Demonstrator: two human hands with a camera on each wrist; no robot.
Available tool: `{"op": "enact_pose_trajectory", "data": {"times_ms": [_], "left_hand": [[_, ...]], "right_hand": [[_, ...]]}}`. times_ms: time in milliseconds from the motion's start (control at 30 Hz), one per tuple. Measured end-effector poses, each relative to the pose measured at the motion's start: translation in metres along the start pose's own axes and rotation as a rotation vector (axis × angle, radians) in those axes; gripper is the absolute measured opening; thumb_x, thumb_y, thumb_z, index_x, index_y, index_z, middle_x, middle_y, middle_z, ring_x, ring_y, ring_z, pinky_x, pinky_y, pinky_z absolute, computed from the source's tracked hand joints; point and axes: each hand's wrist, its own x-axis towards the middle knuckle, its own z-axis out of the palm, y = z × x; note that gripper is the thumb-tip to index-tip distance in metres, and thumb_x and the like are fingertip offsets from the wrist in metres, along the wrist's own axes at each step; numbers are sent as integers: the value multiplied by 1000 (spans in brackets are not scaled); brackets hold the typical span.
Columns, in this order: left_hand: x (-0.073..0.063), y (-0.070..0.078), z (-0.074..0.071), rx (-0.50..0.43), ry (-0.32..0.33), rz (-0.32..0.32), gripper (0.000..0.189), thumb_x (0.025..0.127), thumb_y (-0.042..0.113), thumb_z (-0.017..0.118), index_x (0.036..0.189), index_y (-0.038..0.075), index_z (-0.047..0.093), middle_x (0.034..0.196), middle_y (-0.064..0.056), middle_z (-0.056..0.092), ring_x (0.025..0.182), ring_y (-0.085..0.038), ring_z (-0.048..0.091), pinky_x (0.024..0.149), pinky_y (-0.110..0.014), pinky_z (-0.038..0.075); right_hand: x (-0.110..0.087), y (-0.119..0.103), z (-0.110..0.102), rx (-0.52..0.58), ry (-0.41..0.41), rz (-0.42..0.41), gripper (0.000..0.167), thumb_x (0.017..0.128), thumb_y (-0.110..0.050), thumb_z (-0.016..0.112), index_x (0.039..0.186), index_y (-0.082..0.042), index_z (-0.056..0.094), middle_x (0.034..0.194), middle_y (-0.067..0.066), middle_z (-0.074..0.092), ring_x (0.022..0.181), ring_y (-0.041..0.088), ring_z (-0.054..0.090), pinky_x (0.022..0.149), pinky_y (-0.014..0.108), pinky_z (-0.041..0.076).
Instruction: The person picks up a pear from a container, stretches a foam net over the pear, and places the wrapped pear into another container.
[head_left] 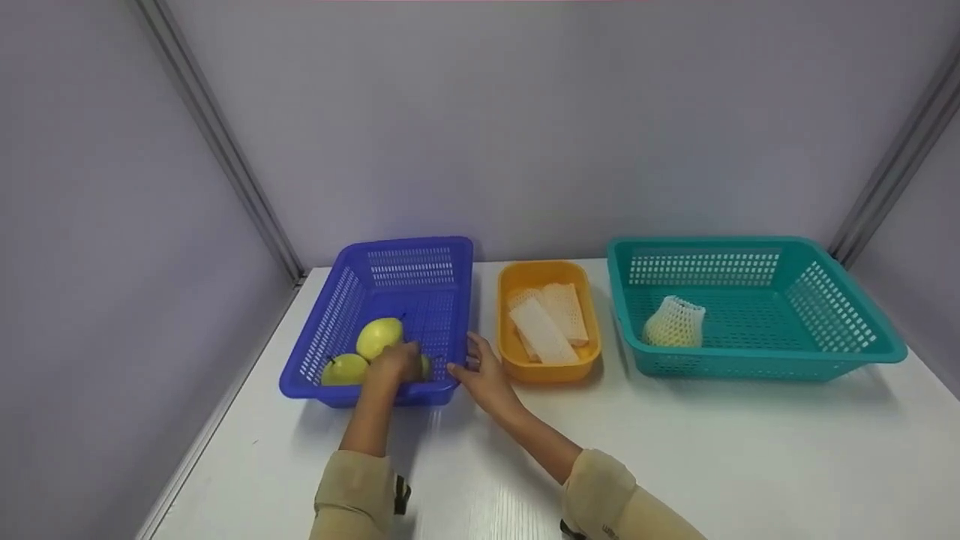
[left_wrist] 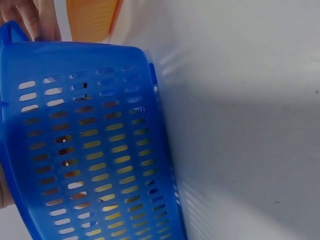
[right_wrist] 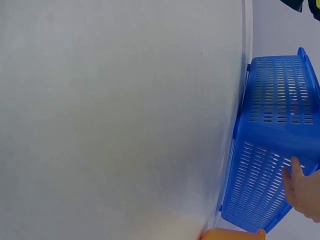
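My left hand [head_left: 399, 364] reaches down into the front of the blue basket [head_left: 309, 352], its fingers around a green-yellow pear [head_left: 425, 367] that it mostly covers. Two more pears lie beside it: one yellow [head_left: 379, 337], one with its stem showing [head_left: 345, 370]. In the left wrist view, the slotted wall [left_wrist: 100, 125] lets yellow fruit and bits of skin show through. At the basket's front right corner, my right hand [head_left: 489, 379] touches the outside with thumb and fingers spread. The right wrist view has this hand [right_wrist: 303, 192] against the basket wall [right_wrist: 265, 170], its fingers fairly straight.
An orange tray [head_left: 506, 330] right of the blue basket holds several flat foam net sleeves [head_left: 546, 330]. Further right stands a green basket [head_left: 757, 360] with one fruit in a white foam net [head_left: 673, 324]. Grey walls enclose the white table [head_left: 675, 442].
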Motion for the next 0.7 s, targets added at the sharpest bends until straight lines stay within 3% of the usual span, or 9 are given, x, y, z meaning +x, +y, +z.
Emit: {"op": "enact_pose_trajectory", "data": {"times_ms": [133,300,467,700], "left_hand": [[1,0,2,-80,35,-9,37,73,10,70,103,-7,57,98,-21,59,96,-41,54,81,-49,45],[4,0,0,-260,101,-11,62,69,14,78,117,-12,50,106,-24,57,99,-38,54,86,-47,43],[5,1,-4,-416,219,-37,62,67,8,76,119,-13,48,108,-27,55,101,-39,52,86,-46,42],[-2,12,-15,-473,307,-87,64,66,10,75,122,-6,47,112,-25,49,105,-40,47,85,-48,42]], "right_hand": [[0,0,1,-9,8,-12,56,87,2,55,134,15,26,127,36,40,111,47,45,88,43,44],[0,-1,2,5,9,-4,55,87,4,55,133,14,27,127,36,40,111,48,44,88,41,44],[1,0,2,-8,14,-13,55,87,4,55,133,15,27,126,35,40,111,47,45,87,40,45],[13,25,-2,-11,4,-13,62,86,-1,60,135,12,25,128,33,40,110,44,47,85,40,46]]}}
